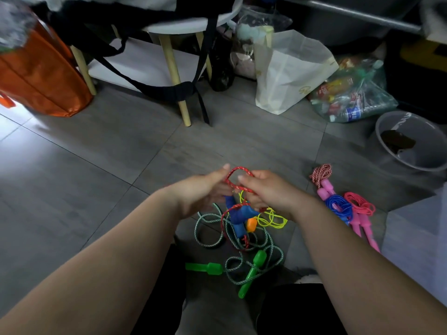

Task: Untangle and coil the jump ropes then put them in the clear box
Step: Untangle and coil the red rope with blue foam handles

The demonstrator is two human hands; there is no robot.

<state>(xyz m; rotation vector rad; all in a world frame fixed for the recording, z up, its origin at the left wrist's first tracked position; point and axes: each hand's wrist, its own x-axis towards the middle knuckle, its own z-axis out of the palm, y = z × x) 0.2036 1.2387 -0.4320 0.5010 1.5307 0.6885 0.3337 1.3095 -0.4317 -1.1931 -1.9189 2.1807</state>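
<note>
An orange bag (41, 76) is sitting far left on the grey tiled floor (72, 165), beside a white low table (183, 27) with pale wooden legs and black straps (169, 89) hanging off it. At centre, the left hand (203, 192) is pinching one side of a red rope (238, 180) loop with curled fingers. The right hand (268, 192) is gripping the other side. Below them, a green rope (196, 228), a yellow rope (272, 220) and blue handles (238, 215) are lying tangled on the floor. Farther right, a cream paper bag (290, 73) is standing by a clear bag of bottles (350, 97). Coiled ropes (338, 207) with pink handles are lying near a grey bin (382, 131).
</note>
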